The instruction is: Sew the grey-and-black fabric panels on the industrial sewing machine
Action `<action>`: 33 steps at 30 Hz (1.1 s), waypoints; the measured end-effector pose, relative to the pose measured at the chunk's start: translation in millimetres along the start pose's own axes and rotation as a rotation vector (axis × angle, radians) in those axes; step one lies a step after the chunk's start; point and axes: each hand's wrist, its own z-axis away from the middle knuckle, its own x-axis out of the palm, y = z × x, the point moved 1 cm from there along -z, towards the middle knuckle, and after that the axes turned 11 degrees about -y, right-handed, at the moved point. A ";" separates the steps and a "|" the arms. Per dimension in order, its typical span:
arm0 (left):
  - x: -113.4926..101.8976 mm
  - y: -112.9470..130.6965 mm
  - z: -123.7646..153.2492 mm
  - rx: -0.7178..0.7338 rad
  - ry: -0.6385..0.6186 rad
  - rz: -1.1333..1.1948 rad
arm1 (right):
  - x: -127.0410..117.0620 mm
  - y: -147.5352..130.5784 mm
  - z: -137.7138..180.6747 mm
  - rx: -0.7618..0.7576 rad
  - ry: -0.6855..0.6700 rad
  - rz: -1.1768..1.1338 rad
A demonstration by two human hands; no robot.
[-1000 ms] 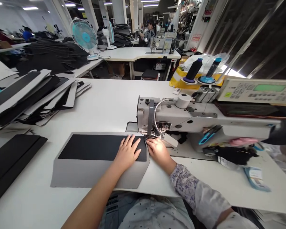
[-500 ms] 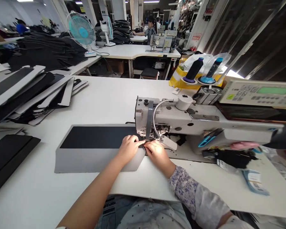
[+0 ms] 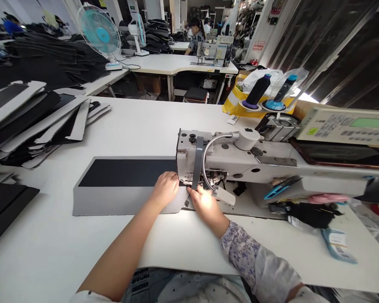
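Note:
A grey panel (image 3: 113,201) with a black strip (image 3: 126,172) on top lies flat on the white table (image 3: 139,122), its right end under the head of the sewing machine (image 3: 240,162). My left hand (image 3: 165,189) rests on that right end with fingers curled down on the fabric. My right hand (image 3: 205,204) sits just right of it below the needle area, fingers pinched at the panel's edge under the machine's lamp light.
Stacks of black and white cut pieces (image 3: 34,118) lie at the left. Two thread cones (image 3: 259,90) and a control panel (image 3: 347,126) stand behind the machine. A fan (image 3: 97,31) and a seated person (image 3: 196,31) are at the far tables.
The panel has slid away from me and to the right, further under the machine head. My left hand went from flat and spread to curled; both hands moved up to the needle.

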 end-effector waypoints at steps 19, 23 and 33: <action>-19.9 38.8 61.8 -0.130 -0.132 -0.079 | -18.9 -26.0 -10.8 0.277 -0.020 0.104; -18.5 46.5 54.7 -0.097 -0.138 -0.084 | -8.9 -31.4 -8.9 0.239 -0.021 0.188; -8.5 47.2 44.8 -0.113 -0.051 -0.032 | -8.6 -43.2 11.4 -0.004 0.027 0.168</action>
